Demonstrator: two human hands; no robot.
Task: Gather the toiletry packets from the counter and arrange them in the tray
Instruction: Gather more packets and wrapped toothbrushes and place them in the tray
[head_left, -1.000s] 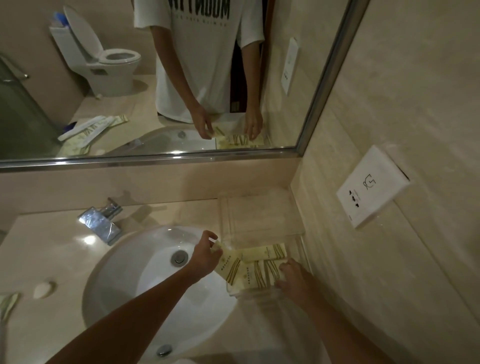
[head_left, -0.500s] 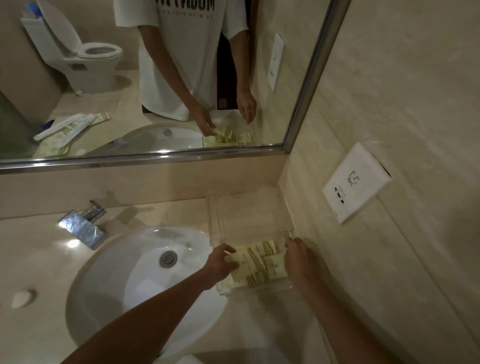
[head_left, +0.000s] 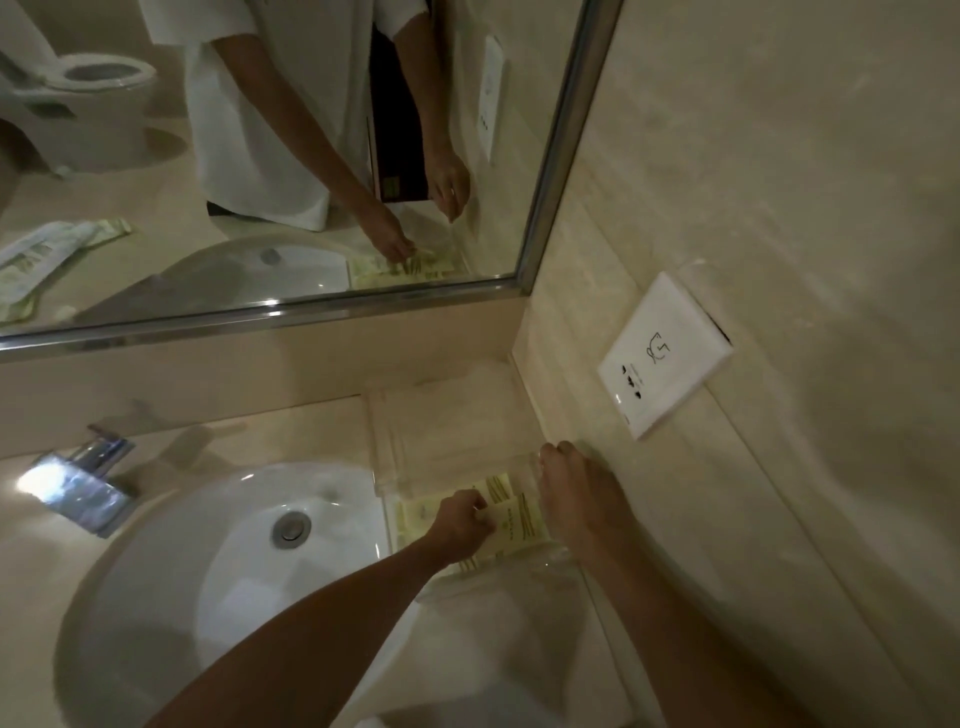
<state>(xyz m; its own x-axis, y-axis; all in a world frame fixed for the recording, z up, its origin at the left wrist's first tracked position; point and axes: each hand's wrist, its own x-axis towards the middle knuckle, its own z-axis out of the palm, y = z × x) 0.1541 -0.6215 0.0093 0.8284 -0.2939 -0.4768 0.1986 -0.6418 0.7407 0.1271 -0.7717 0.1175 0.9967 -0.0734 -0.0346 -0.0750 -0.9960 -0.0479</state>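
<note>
I see a clear tray (head_left: 447, 415) in the counter's back right corner, between the sink (head_left: 208, 597) and the side wall, its long axis running away from the camera toward the mirror (head_left: 260, 156).

The packets (head_left: 511, 522) are pale yellow with thin olive stripes. They lie flat in the near part of the tray, overlapping; I can't count them. On the top one the stripes run roughly along the tray's long axis, tilted slightly left at the far end. Which end is its top I can't tell; the print is too small.

Left hand (head_left: 460, 527) comes in over the sink rim with fingers curled and pressed together. The fingertips sit on the left edge of the top packet. Whether that is a pinch or a push I can't tell.

Right hand (head_left: 566, 488) is at the tray's right wall, fingers curled down over the rim, back of the hand up. It looks like a grip on the wall, but the fingertips are hidden, so I can't confirm.

The far part of the tray shows only bare bottom.

In the mirror I see more packets (head_left: 52, 260) lying on the counter left of the sink, outside the direct view. Faucet (head_left: 83, 488) is at the sink's back left. A white wall socket (head_left: 662, 356) is on the side wall, above the tray.
</note>
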